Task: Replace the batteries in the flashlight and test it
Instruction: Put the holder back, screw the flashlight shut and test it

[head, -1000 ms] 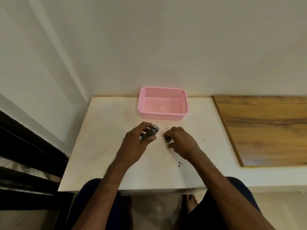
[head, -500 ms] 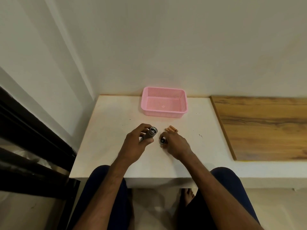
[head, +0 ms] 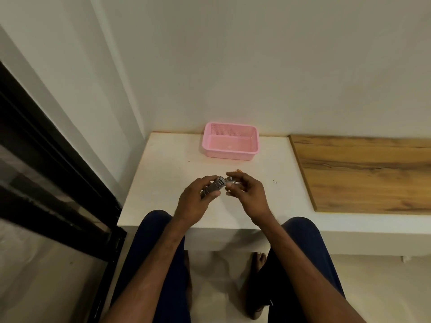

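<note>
My left hand (head: 194, 201) grips the grey metal flashlight body (head: 214, 186), its open end pointing up and to the right. My right hand (head: 248, 194) pinches the small round end cap (head: 230, 180) between thumb and fingertips, right beside that open end. Both hands are lifted a little above the white table (head: 168, 169). Orange batteries (head: 235, 172) lie on the table just behind my right hand, mostly hidden by its fingers.
A pink plastic basket (head: 231, 143) stands empty at the back of the table against the wall. A wooden board (head: 363, 173) covers the surface to the right. A dark-framed glass panel (head: 46, 173) runs along the left. My knees sit under the table's front edge.
My right hand has lifted the end cap off the table and brought it up next to the flashlight's open end. The camera has tilted down and back.
</note>
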